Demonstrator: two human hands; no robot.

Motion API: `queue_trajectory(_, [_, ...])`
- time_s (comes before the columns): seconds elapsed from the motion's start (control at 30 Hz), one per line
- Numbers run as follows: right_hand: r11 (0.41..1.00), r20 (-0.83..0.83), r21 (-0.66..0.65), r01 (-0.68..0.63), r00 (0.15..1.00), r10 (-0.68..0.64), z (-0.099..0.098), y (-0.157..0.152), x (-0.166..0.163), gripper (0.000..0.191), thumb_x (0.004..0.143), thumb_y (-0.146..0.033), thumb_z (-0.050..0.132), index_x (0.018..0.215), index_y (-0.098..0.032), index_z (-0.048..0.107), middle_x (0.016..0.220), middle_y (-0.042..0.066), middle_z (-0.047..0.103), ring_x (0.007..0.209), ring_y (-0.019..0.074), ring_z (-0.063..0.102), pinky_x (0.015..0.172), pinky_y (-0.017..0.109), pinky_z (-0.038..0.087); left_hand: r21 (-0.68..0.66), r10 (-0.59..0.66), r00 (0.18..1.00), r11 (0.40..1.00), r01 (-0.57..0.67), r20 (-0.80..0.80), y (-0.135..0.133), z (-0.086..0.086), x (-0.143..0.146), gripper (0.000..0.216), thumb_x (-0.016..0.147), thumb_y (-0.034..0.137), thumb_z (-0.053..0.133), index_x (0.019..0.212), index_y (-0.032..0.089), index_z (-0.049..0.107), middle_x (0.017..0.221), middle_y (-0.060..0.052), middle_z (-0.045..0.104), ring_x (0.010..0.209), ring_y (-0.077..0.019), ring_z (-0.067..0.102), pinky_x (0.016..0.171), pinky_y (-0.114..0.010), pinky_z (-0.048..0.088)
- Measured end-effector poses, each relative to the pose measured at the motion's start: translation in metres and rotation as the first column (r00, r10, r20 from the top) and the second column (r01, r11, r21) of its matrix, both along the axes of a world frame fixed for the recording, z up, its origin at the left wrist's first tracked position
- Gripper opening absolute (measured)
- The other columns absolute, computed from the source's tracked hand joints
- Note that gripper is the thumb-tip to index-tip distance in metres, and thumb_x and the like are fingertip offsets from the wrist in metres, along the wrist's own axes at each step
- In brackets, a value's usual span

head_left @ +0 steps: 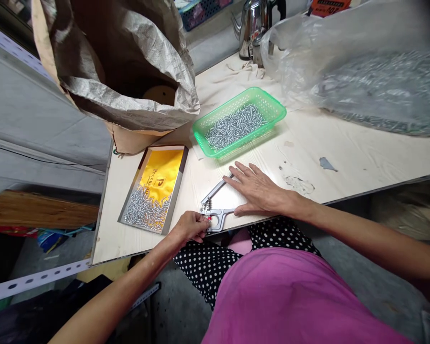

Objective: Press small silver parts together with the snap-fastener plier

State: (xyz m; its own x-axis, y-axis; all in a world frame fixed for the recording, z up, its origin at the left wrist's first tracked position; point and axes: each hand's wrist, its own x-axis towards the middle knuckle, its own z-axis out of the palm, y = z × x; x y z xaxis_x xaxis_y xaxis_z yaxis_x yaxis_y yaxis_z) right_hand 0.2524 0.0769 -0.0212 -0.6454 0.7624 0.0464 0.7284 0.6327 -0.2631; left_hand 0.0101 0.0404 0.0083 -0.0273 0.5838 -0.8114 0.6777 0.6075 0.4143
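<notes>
A grey metal hand tool with two spread handles and a coil spring (218, 215) lies at the table's front edge. Its head has a small red part. My left hand (191, 226) is at that head, thumb and fingers pinched together; what they hold is too small to make out. Over the handle ends rests my right hand (258, 191), fingers stretched out and apart, the fingertips by the upper handle and the thumb at the lower one. Left of the tool, a shallow tray (175, 210) holds small silvery metal pins on a yellow sheet (165, 167).
A green plastic basket (277, 111) with many similar pins stands behind the tool. At the back left is a large open woven sack (157, 52). A clear plastic bag (372, 81) of metal pieces lies at right. Behind stands a steel kettle (252, 26).
</notes>
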Motion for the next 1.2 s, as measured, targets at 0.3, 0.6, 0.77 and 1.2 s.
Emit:
queue_trajectory(0.3, [0.997,0.089,-0.034,-0.073,0.993,0.076,0.009,0.007,-0.01,0.096,0.067,-0.061,0.073,0.139,-0.007,0.04,0.128,0.021,0.053,0.119,0.0377,0.045,0.106,0.061,0.024,0.017,0.09,0.995,0.996,-0.091,0.04,-0.006,0.003,0.001,0.018,0.072,0.024,0.072,0.067,0.012,0.06,0.045,0.005,0.052,0.04,-0.007,0.049,0.04,-0.018,0.045])
queue_trajectory(0.6, [0.999,0.093,0.018,-0.031,0.995,0.029,0.005,-0.006,-0.014,0.058,0.076,-0.047,0.068,0.119,-0.011,0.055,0.112,0.015,0.06,0.104,0.0316,0.05,0.093,0.048,0.035,0.016,0.104,0.992,0.994,-0.106,0.068,-0.008,0.001,0.0,0.021,0.073,0.027,0.073,0.069,0.012,0.059,0.046,0.006,0.051,0.04,-0.0063,0.048,0.04,-0.017,0.044])
queue_trajectory(0.77, [1.0,0.112,0.024,0.005,0.994,-0.008,0.005,-0.015,-0.018,0.052,0.076,-0.045,0.068,0.112,-0.009,0.058,0.108,0.015,0.06,0.099,0.0301,0.05,0.084,0.041,0.038,-0.002,0.119,0.991,0.993,-0.119,0.063,-0.009,0.001,-0.001,0.017,0.08,0.025,0.067,0.073,0.011,0.059,0.047,0.005,0.051,0.04,-0.0067,0.048,0.041,-0.018,0.044])
queue_trajectory(1.2, [0.999,0.122,0.02,0.036,0.992,-0.038,0.013,-0.024,-0.017,0.042,0.078,-0.044,0.072,0.103,-0.011,0.061,0.103,0.013,0.062,0.096,0.0283,0.052,0.079,0.037,0.037,0.549,-0.334,0.773,0.557,0.623,-0.539,-0.026,0.01,0.013,0.019,0.09,0.033,0.057,0.102,0.019,0.063,0.104,-0.007,0.063,0.1,-0.0225,0.058,0.083,-0.035,0.05])
